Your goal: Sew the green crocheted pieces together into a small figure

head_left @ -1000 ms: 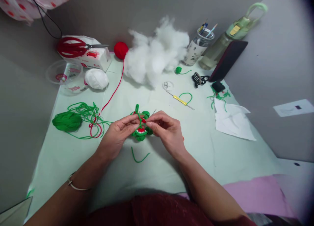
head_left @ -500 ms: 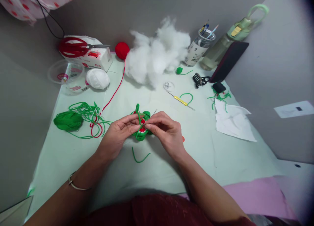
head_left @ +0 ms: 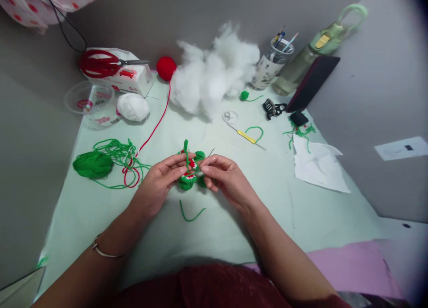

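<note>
A small crocheted piece in green, red and white is in my left hand, its thumb and fingers closed on the left side. A narrow green crocheted stem stands up at its top, and part of the piece is hidden behind my fingers. My right hand pinches a strand of green yarn at the piece's right side, thumb against index finger. A thin glint shows by those fingertips, too small to make out. Just beyond them is a fine dark line. On the table below lies a loose green yarn end.
To the left are a green yarn skein, a white yarn ball and red scissors on a tissue pack. White stuffing and a red yarn ball sit behind. A yellow-handled crochet hook and white paper lie right.
My right hand has drawn slightly back from the piece, its lower fingers now showing and the green strand running to its fingertips. The piece has shifted a little left in my left hand.
</note>
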The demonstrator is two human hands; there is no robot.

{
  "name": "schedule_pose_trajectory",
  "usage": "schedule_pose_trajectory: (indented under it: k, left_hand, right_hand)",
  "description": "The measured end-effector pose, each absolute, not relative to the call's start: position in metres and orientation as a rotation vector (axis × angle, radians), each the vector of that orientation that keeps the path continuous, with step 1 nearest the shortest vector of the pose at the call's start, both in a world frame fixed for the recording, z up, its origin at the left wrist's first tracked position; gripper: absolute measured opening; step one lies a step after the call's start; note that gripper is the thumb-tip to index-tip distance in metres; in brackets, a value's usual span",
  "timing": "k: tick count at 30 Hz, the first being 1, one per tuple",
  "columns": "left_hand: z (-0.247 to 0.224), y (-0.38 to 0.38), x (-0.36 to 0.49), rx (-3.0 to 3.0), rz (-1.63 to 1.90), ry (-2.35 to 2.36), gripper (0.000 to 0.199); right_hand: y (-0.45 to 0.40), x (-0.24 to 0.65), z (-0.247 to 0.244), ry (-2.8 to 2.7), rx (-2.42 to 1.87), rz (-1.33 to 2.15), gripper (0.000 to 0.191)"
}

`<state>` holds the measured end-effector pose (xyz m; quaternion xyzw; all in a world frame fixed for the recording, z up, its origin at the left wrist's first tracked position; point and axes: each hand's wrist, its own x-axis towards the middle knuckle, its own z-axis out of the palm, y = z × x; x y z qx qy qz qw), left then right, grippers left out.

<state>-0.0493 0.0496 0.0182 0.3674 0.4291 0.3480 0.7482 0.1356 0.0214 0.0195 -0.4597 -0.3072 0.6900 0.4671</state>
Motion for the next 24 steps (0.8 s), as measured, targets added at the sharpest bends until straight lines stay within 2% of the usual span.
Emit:
schedule_pose_trajectory:
  k: [5,12,19,24]
  left_hand:
    - [0.0124,0.0501,-0.0499,0.814,0.754,0.915,0.031]
    - [0.0092,0.0478,-0.046,0.913,0.736,0.837,0.029]
    - [0.013,0.0457,-0.0449,0.822,0.684,0.802,0.029]
    - [0.0125,0.0474,-0.0446,0.762,0.699,0.84,0.031]
  right_hand:
    - [0.0209,0.1353,0.0218,-0.682,-1.039,1.734,0.016]
    - [0.0152,0.1294,0.0257,-0.89,-0.947,1.625,0.007]
    - [0.0164,0.1315,0.0274,-0.814,-0.928,1.626,0.011]
    - [0.0198,0.1335,0.023,-0.721,-1.073,1.59,0.018]
